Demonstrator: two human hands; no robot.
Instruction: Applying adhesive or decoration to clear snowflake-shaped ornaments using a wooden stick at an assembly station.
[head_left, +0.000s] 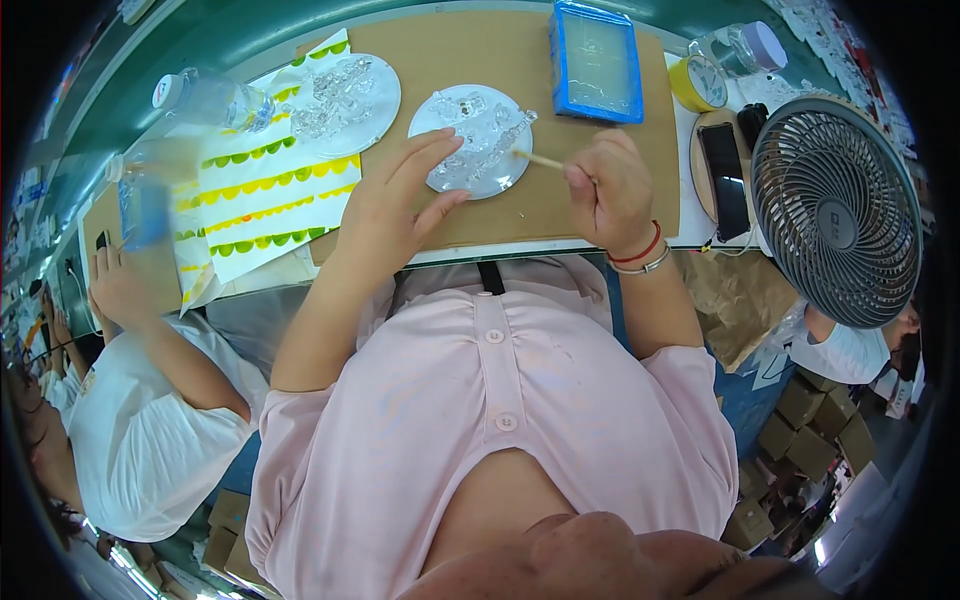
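Stick (pixel 541 160), rear hidden, sits pinched in right hand (pixel 612 190); left hand (pixel 397 193), loosely spread, overlaps plate (pixel 500 181), contact unclear.

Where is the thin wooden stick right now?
In the head view, the thin stick is just right of centre, held in the right hand, its tip over the right side of the nearer white plate.

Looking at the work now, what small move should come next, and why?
Probably ease the wooden stick slightly leftward: the right hand holds it with its tip over the right side of the middle plate, close to clear pieces, while the left hand spans the left side, seemingly placed to steady things.
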